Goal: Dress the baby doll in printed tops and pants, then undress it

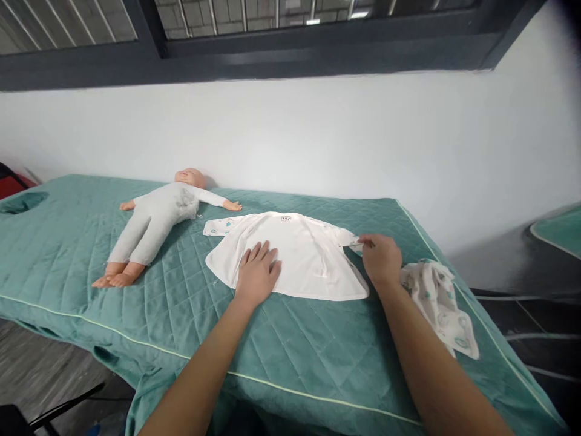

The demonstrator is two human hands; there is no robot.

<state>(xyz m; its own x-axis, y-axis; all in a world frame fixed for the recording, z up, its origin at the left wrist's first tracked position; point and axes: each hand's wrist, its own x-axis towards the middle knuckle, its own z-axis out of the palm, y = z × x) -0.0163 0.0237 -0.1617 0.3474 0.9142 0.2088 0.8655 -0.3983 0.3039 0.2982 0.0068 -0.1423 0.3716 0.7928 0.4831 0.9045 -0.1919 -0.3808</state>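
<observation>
A small white baby shirt point(299, 254) lies spread on the green quilted bed cover, its neck end toward the wall. Patterned fabric shows on both sleeves. My left hand point(258, 272) rests flat on the left part of the shirt, fingers stretched out. At the other side, my right hand point(380, 257) pinches the cuff of the right sleeve between thumb and fingers. Just beyond my right wrist sits a crumpled white cloth point(442, 306) with a green print, partly hidden by my forearm.
A baby doll point(158, 212) with a white cloth body lies on its back to the left. The green bed point(318, 357) runs along a white wall point(295, 139) under a dark window frame point(318, 51). A black chair part point(68, 406) is at lower left.
</observation>
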